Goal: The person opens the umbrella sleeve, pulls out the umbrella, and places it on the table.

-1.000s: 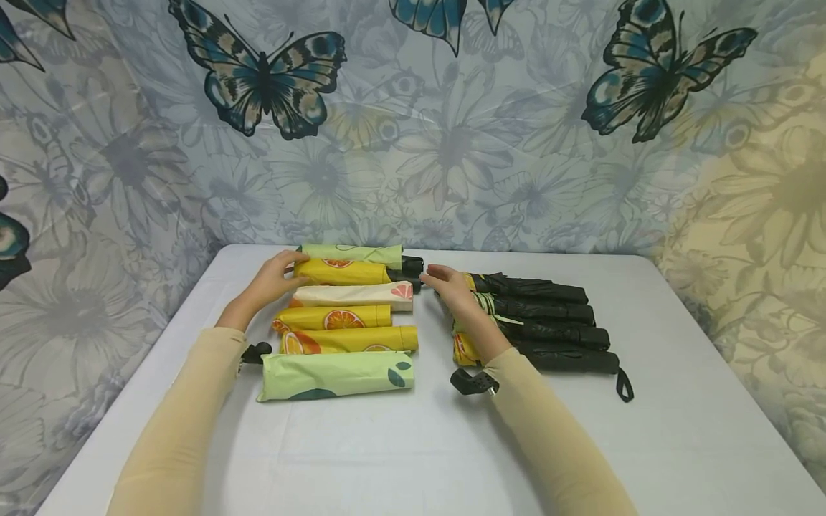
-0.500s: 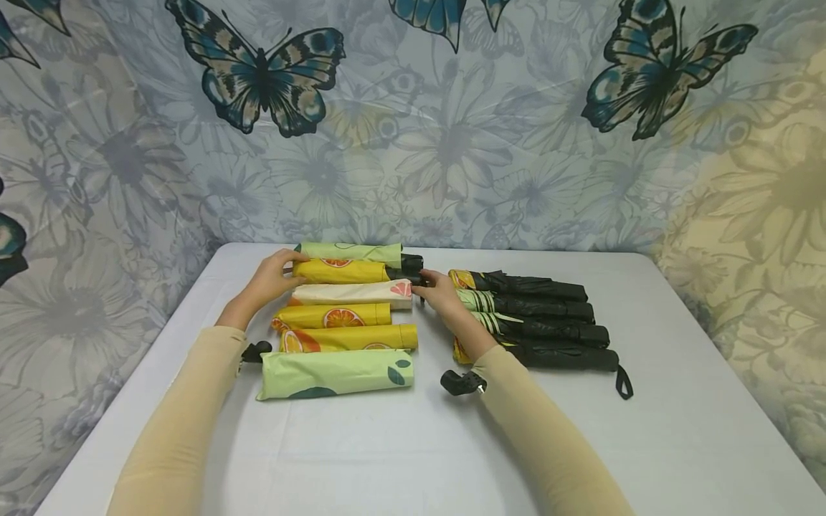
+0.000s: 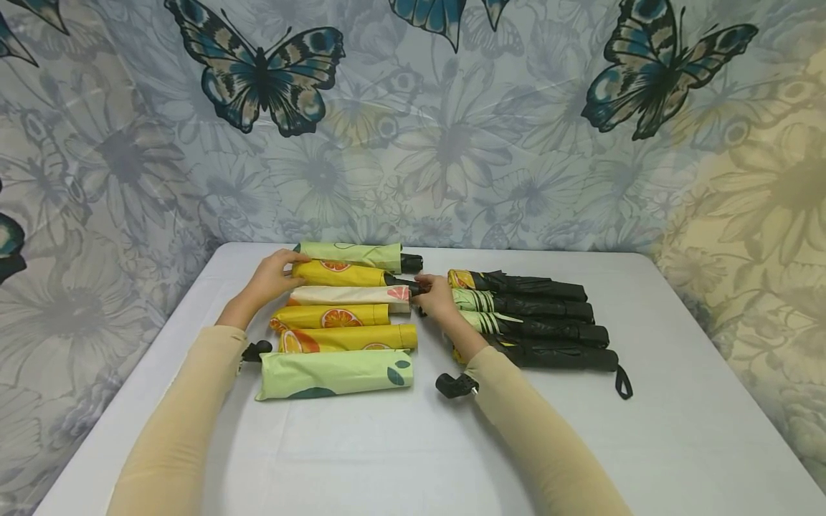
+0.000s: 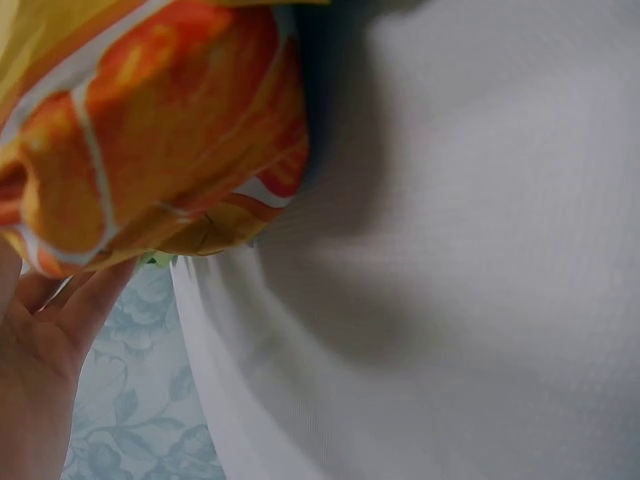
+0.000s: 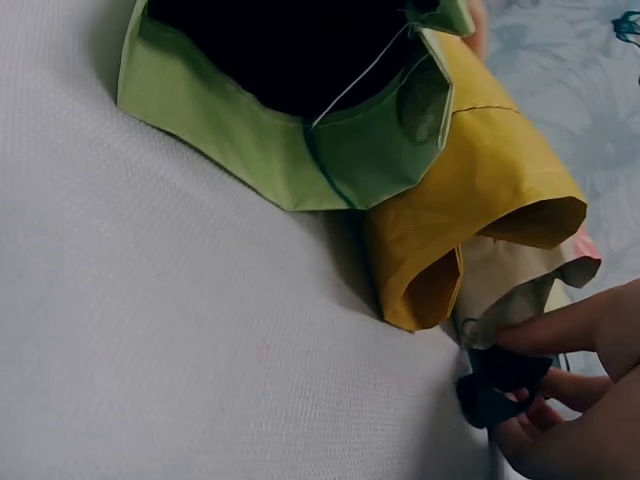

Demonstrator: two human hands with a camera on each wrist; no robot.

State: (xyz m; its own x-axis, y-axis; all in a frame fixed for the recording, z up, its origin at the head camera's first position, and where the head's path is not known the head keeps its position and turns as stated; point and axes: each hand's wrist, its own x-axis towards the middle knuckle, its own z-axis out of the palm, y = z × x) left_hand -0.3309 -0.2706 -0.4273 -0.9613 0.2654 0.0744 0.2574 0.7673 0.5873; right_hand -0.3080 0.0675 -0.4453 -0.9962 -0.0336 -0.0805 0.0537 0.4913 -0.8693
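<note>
Around the left end of a yellow orange-print umbrella (image 3: 345,273), second from the back in the left row, my left hand (image 3: 267,278) curls its fingers. At the row's right side my right hand (image 3: 437,297) pinches a black piece (image 5: 510,370) beside the open end of the cream cover (image 3: 348,294). Whether that piece belongs to the yellow umbrella or the cream cover, I cannot tell. In the left wrist view, an orange-print cover (image 4: 200,130) hides part of the left hand (image 4: 50,350).
A light green umbrella (image 3: 351,253) lies at the back. Nearer are two yellow covers (image 3: 361,339) and a light green one (image 3: 335,374) at the front. Several black folded umbrellas (image 3: 548,333) lie to the right, partly behind my right arm, on the white table (image 3: 361,459).
My right hand has moved left from beside the black umbrellas and now pinches the black piece. The cream cover has shifted slightly left. My left hand has stayed nearly still.
</note>
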